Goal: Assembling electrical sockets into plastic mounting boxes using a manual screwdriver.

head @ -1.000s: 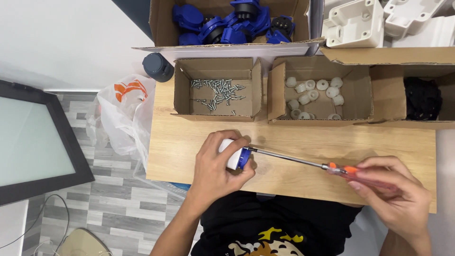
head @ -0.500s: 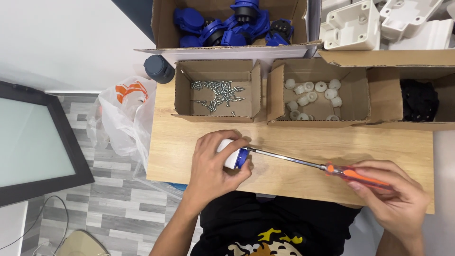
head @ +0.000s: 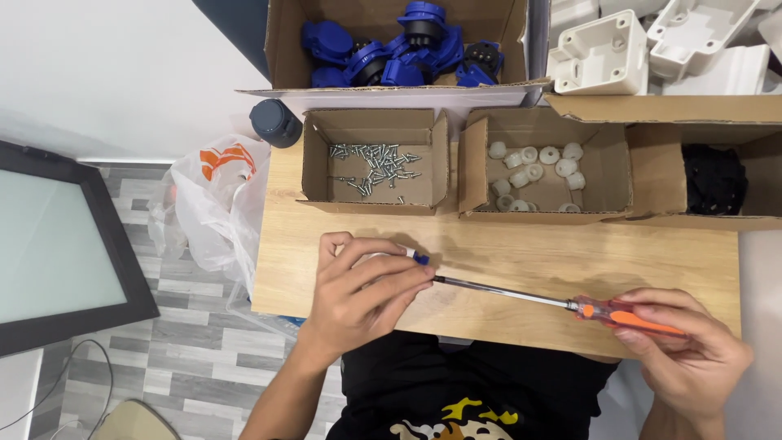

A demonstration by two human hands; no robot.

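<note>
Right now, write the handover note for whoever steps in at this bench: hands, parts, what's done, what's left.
Left hand: closed over a small white and blue part, pinning it to the wooden board.
Right hand: grips the orange handle of the screwdriver, shaft lying low, tip at the part under the left fingers.
Parts: screws box and white caps box behind the board; blue housings box further back; white casings top right.
Done: part seated, driver engaged.
Left: whether the screw is tight cannot be told; the hand hides it.
</note>
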